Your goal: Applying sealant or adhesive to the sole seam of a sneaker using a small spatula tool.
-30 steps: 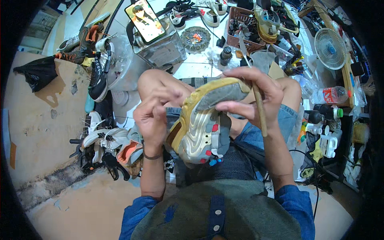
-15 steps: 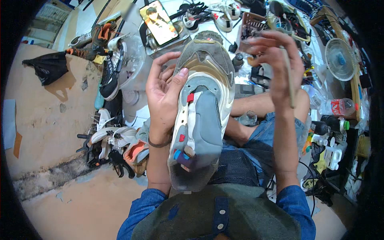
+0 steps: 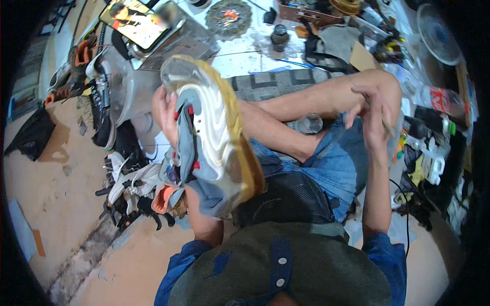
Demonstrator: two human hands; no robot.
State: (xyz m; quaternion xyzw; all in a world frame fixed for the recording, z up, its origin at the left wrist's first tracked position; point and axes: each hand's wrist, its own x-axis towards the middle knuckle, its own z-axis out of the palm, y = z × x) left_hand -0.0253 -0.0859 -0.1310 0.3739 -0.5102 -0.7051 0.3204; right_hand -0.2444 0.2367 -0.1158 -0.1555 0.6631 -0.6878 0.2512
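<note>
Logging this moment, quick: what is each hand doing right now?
Left hand: closed on the sneaker, sole up.
Right hand: holding a thin brush-like stick by the knee.

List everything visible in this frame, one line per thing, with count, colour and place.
shoe: one, grey and white sole with gold edge, sole up, held at centre left
brush: one thin stick, brownish, in the right hand; its tip is hidden
phone: one, lit screen, top left
small fan: one, white, top right
plastic bottle: one, clear with red label, lying at right
dark jar: one, top centre
pile of shoes: several, white, black and orange, on the floor at left
left hand: one, gripping the shoe from its left side
right hand: one, over the raised knee, holding the brush
</note>
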